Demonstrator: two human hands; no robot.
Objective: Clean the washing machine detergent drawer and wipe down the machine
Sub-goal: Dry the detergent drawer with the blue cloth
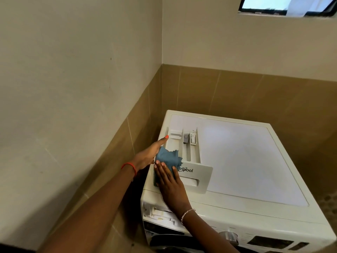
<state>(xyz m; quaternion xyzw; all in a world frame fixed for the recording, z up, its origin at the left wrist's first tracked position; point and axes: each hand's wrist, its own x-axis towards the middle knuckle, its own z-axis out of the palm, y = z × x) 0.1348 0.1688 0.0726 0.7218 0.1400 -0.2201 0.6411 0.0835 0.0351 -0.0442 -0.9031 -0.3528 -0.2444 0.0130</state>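
I saw the white plastic detergent drawer point(200, 178) lying on the white washing machine's point(246, 161) lid, at its left edge. The right hand point(168, 183) pressed a crumpled blue cloth point(168, 158) against it, fingers flat, grip unclosed. The left hand's point(147, 156) grip was hidden behind the cloth.

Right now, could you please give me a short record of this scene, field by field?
place: washing machine in a tiled corner, under a window
drawer: detergent drawer is out, lying on the left of the machine's top
slot: open drawer slot at the front's upper left
cloth: blue cloth at the drawer's near left end
left hand: left hand at the drawer's left wall, index finger straight, other fingers hidden
right hand: right hand flat, pressing the cloth
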